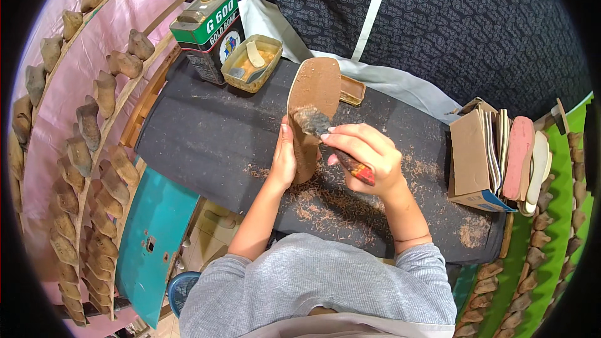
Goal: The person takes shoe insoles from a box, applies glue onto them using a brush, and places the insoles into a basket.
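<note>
My left hand [285, 161] is closed round the left edge of a brown shoe sole [318, 82], holding it raised over the table with its rough face up. In my right hand [374, 156] is a paintbrush [312, 121] with worn, crusted bristles and a dark handle with red and yellow patches. Its bristles rest against the middle of the sole. My right fingers pinch the brush near its ferrule. The palm of my left hand and the underside of the sole are hidden.
A dark cloth covers the table [206, 131], strewn with brown shavings [325, 206]. At the back left stand a green-and-black metal can [206, 34] and a tub of yellowish glue [253, 66]. A small tray [352, 91] lies behind the sole. A cardboard box [472, 156] holds soles. Wooden shoe lasts [87, 122] line shelves.
</note>
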Demonstrator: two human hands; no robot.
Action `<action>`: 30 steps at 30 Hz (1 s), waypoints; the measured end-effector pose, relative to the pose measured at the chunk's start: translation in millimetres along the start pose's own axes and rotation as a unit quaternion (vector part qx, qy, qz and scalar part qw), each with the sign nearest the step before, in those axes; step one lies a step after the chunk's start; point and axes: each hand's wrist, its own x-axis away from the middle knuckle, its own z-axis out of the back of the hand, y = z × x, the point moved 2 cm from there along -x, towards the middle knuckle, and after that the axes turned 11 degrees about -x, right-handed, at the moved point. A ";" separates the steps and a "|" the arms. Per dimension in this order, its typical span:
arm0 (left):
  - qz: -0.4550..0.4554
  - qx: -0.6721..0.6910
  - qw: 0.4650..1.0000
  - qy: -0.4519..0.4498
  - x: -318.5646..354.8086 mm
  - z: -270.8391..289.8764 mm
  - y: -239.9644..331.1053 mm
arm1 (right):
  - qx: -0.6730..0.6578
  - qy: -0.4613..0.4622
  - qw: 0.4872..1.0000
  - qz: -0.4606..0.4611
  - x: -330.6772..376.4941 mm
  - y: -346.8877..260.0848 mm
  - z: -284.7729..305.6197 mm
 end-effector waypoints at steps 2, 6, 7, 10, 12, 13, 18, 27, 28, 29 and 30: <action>-0.008 0.005 1.000 -0.004 -0.1 -1.5 -2.6 | 0.028 0.062 0.998 0.004 -1.7 1.1 3.1; 0.028 0.040 0.999 0.006 -0.6 -2.4 -7.5 | 0.067 0.070 0.995 0.019 -3.5 5.7 -2.1; 0.029 0.038 0.999 0.007 -1.5 -1.2 -8.4 | 0.058 0.056 0.996 0.032 -1.7 5.1 -4.2; 0.052 0.032 0.998 0.003 1.1 -0.9 2.7 | 0.011 -0.003 1.000 0.015 2.7 -4.1 -3.6; 0.026 0.060 0.998 0.009 -0.2 -2.8 -2.8 | 0.006 0.013 1.000 0.011 6.7 -5.1 -2.5; 0.018 0.066 0.998 -0.007 1.0 -2.8 -5.0 | 0.001 0.028 1.000 0.006 7.7 -4.5 -2.6; 0.036 0.044 0.998 0.009 -1.3 -4.7 -5.7 | 0.043 0.080 0.996 0.002 9.4 -1.4 -7.5; 0.022 0.157 0.987 -0.003 -3.4 0.2 2.3 | -0.012 0.035 0.999 -0.021 16.1 -3.8 -10.7; 0.022 0.157 0.987 -0.006 -3.4 -2.6 5.3 | 0.020 0.061 0.998 -0.015 15.5 -2.8 -10.1; 0.031 0.162 0.986 0.001 -4.0 -5.0 7.2 | 0.018 0.058 0.998 -0.013 16.4 -1.2 -10.5; 0.039 0.167 0.985 0.012 -4.0 -5.2 7.7 | 0.016 0.058 0.998 -0.012 17.2 -1.8 -11.9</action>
